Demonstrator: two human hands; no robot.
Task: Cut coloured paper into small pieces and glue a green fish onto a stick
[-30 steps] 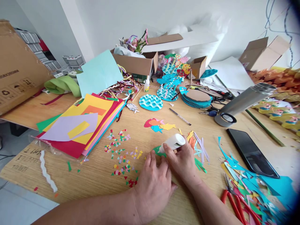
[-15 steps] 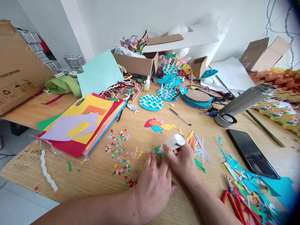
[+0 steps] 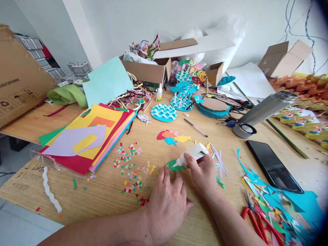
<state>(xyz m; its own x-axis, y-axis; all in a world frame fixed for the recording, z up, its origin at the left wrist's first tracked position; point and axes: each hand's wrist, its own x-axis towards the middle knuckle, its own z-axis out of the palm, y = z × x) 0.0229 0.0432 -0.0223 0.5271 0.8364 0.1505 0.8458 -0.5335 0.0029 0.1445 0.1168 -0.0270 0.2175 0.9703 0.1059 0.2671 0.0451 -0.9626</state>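
Observation:
A white glue bottle (image 3: 194,152) is gripped in my right hand (image 3: 203,172), tilted so its nozzle points down at a green paper fish (image 3: 172,165). The nozzle tip is at the fish's surface. My left hand (image 3: 169,198) lies on the table with fingers stretched out, fingertips at the fish's lower edge. Left of it are scattered small punched paper dots, triangles and stars (image 3: 133,174). Just beyond the green fish lie red, orange, blue and yellow paper fish (image 3: 174,136). Coloured paper strips (image 3: 220,160) lie right of the bottle, partly behind my right hand.
At left is a stack of coloured paper (image 3: 77,143). A phone (image 3: 275,165), paper scraps and red-handled scissors (image 3: 258,222) lie at right. Farther back stand a steel flask (image 3: 268,107), wavy blue discs (image 3: 164,112) and a cardboard box (image 3: 146,70).
The glue bottle and my right hand have shifted slightly right and tilted lower, uncovering more of the green fish. My left hand stays nearly in place. The whole view has shifted slightly.

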